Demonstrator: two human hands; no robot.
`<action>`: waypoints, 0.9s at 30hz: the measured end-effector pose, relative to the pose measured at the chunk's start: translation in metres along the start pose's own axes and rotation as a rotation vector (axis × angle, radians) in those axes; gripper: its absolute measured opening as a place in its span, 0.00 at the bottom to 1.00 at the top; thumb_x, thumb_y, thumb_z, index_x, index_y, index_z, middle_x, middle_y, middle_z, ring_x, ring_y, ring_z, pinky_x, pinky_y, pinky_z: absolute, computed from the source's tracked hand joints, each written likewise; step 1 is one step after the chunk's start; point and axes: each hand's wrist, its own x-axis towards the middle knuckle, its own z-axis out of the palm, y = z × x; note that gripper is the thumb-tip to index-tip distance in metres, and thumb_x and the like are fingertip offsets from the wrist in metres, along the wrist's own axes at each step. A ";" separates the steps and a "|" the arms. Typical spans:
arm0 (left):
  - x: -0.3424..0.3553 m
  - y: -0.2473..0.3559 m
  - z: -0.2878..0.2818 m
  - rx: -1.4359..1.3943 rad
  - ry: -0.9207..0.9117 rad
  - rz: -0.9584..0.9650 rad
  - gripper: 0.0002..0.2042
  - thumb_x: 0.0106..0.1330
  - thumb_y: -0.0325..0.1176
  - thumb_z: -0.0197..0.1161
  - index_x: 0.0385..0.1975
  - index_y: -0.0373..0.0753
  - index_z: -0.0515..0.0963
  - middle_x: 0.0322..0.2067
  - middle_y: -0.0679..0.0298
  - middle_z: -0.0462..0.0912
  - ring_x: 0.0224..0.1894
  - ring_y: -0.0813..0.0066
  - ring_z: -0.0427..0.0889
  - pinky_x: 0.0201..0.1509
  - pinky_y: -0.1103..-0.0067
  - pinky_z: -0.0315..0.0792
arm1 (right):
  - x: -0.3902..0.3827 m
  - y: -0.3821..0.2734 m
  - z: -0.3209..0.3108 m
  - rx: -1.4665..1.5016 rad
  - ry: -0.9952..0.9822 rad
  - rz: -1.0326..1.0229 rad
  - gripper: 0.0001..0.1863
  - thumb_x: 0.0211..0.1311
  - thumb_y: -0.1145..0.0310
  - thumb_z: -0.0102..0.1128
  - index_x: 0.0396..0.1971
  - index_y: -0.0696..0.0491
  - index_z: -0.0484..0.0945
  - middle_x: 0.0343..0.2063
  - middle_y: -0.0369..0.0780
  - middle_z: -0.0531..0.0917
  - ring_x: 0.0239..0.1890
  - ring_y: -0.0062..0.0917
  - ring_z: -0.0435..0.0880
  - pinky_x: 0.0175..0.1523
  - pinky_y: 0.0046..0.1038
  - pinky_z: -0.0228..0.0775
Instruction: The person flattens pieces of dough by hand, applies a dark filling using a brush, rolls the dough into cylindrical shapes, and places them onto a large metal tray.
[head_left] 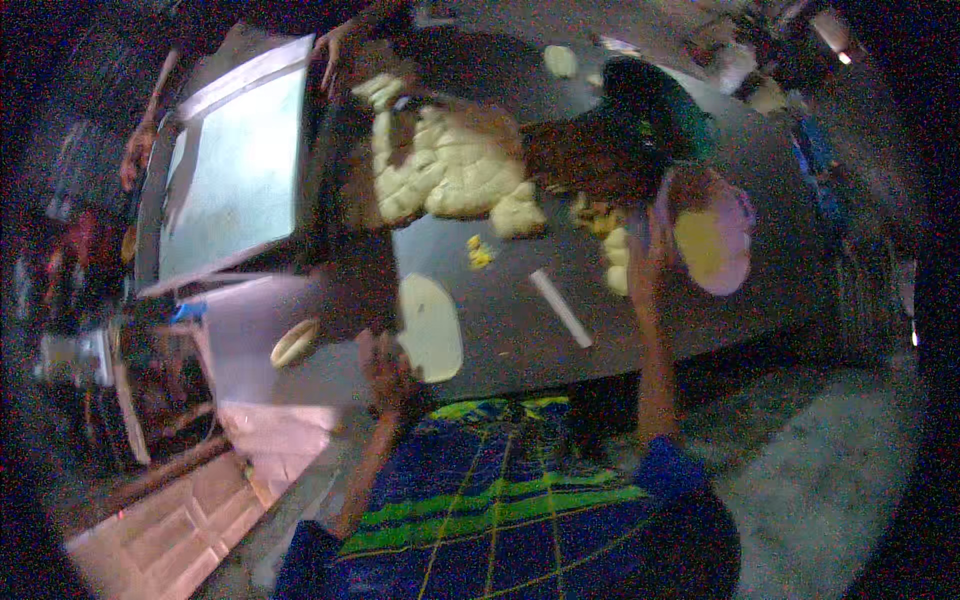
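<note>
My left hand (388, 368) is at the left edge of a flat oval of pale dough (432, 325) on the dark table (510, 340), its blurred fingers apart. My right hand (650, 240) reaches to the near-left side of a pink bowl (733, 255) holding yellow stuff; its fingers are too blurred to read. Beside it lie small dough pieces (617, 260). A white stick (560, 308) lies between my hands, with small yellow bits (478, 250) above it. Behind them is a large mass of divided dough (465, 170). A pale oval piece (293, 342) lies left of my left hand.
A large pale tray (230, 170) is tilted at the upper left, with other people's hands (137, 150) (333, 50) at its sides. A dark, green-tinged shape (660, 110) is behind the bowl. A wooden frame (135, 410) stands at the lower left.
</note>
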 end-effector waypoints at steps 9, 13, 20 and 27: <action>0.004 0.006 -0.004 -0.004 0.025 0.008 0.24 0.76 0.41 0.49 0.67 0.36 0.63 0.69 0.49 0.63 0.71 0.36 0.59 0.73 0.49 0.56 | 0.239 0.053 -0.002 -0.304 -0.134 -0.458 0.29 0.57 0.55 0.70 0.57 0.51 0.77 0.52 0.53 0.80 0.56 0.49 0.78 0.61 0.43 0.70; 0.000 0.005 -0.034 0.334 0.077 0.096 0.23 0.76 0.40 0.49 0.66 0.35 0.65 0.69 0.50 0.64 0.70 0.35 0.60 0.73 0.49 0.57 | 0.300 -0.004 0.016 -0.286 -0.498 -0.422 0.16 0.56 0.65 0.67 0.43 0.55 0.82 0.40 0.53 0.85 0.44 0.49 0.84 0.49 0.45 0.77; -0.001 0.000 -0.025 0.442 0.103 0.254 0.22 0.76 0.42 0.47 0.60 0.32 0.70 0.68 0.45 0.64 0.69 0.32 0.61 0.71 0.46 0.58 | 0.371 0.130 0.060 -0.818 -0.550 -0.632 0.10 0.57 0.72 0.56 0.36 0.55 0.83 0.34 0.47 0.86 0.36 0.42 0.88 0.40 0.45 0.81; 0.011 0.014 -0.043 0.376 0.111 0.146 0.22 0.77 0.42 0.47 0.60 0.31 0.71 0.67 0.41 0.63 0.68 0.32 0.61 0.71 0.46 0.57 | 0.359 0.098 0.015 -0.566 -0.687 -0.214 0.14 0.57 0.61 0.63 0.42 0.50 0.83 0.38 0.45 0.86 0.38 0.42 0.87 0.45 0.47 0.80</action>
